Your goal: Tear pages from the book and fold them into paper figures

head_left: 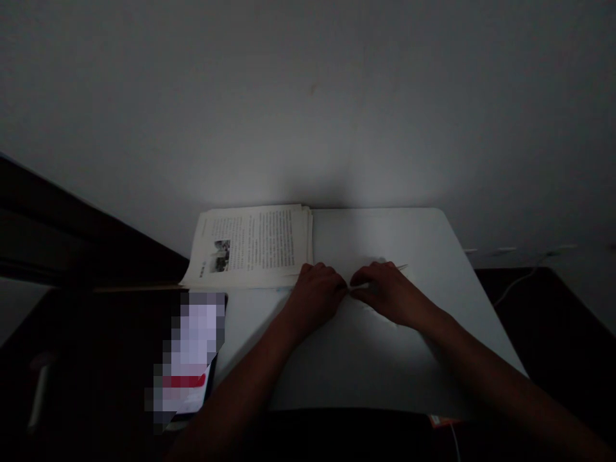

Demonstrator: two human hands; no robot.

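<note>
Both hands are held over the middle of a white worktop (327, 378), which is set against a pale wall (308, 96); lighting is dim. The left hand (320, 292) is seen from its back, with fingers curled and directed toward the right hand (385, 289). The right hand is bent inward, its thumb and forefinger brought toward the fingertips of the left. A small pale speck (350, 292) is noted between the two sets of fingertips, over the middle of the worktop; its nature is not resolved. Whether it is pinched by either grip, and how far each grip is closed, could not be determined in the shadow. Thin dark strands (403, 267) are seen just beyond the right hand, and pale fragments (392, 322) are partly covered by it. Printed pages (250, 247), bearing text and a dark picture, are laid at the far left, their near right corner just beside the left hand. A phone (195, 359) with a lit, pixelated screen is placed at the left edge, near the left forearm. A white cable (522, 280) is observed at the right, beyond the worktop.
</note>
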